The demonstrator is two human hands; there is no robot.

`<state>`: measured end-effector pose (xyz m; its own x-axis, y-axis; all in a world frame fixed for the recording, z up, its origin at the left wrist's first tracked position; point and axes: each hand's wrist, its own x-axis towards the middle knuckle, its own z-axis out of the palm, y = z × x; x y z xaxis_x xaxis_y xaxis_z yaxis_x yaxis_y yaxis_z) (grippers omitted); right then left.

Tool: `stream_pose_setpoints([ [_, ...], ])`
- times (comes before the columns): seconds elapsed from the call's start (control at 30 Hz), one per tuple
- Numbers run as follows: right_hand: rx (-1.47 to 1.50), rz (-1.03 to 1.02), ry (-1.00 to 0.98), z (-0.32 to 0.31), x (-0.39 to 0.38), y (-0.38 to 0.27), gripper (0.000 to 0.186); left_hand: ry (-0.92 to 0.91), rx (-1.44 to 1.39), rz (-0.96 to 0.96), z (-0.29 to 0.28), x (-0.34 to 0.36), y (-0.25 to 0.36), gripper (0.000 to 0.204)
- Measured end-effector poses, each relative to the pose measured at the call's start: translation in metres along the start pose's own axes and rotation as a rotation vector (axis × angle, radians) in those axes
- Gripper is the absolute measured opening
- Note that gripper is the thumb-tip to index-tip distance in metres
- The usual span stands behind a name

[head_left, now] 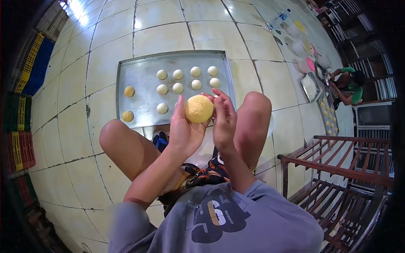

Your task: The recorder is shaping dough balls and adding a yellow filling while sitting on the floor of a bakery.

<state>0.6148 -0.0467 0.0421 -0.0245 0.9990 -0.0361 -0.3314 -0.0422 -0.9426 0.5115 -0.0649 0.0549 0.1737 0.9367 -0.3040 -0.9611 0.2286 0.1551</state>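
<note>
A round yellow dough ball (199,109) with a slightly rough top rests in my left hand (184,133), which cups it from below with the thumb raised along its side. Against the ball's right side sit the bent fingers of my right hand (225,122). Both hands are over the near edge of a shallow metal tray (139,69) on the floor. On that tray, several smooth white dough balls (178,74) lie in loose rows at the middle and right. Two yellow-topped balls (129,91) lie along its left side.
My bent knees flank the tray's near edge, with blue-strapped sandals (160,141) between them. Plastic crates (31,69) line the left. At right are a slatted wooden rack (337,175), a person in green (352,86), another tray of yellow balls (329,116), tubs (306,65) and a bottle (282,17).
</note>
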Motion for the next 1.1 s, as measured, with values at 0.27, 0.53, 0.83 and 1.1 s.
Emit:
stream_pose_setpoints([
  [0.27, -0.285, -0.098, -0.490, -0.039, 0.021, -0.022, 0.060, -0.268, 0.361, -0.317, 0.000, -0.002, 0.020, 0.098],
  [0.53, 0.070, -0.087, -0.812, -0.044, 0.036, -0.026, 0.067, -0.180, 0.446, -0.502, 0.008, -0.006, 0.021, 0.096],
  [0.83, -0.595, -0.161, -0.363, -0.032, 0.006, -0.024, 0.046, 0.185, 0.433, -0.095, -0.021, -0.012, 0.008, 0.064],
  [1.1, -0.650, 0.127, -0.790, -0.009, 0.022, 0.017, 0.062, 0.475, 0.500, 0.271, -0.063, -0.016, -0.010, 0.066],
])
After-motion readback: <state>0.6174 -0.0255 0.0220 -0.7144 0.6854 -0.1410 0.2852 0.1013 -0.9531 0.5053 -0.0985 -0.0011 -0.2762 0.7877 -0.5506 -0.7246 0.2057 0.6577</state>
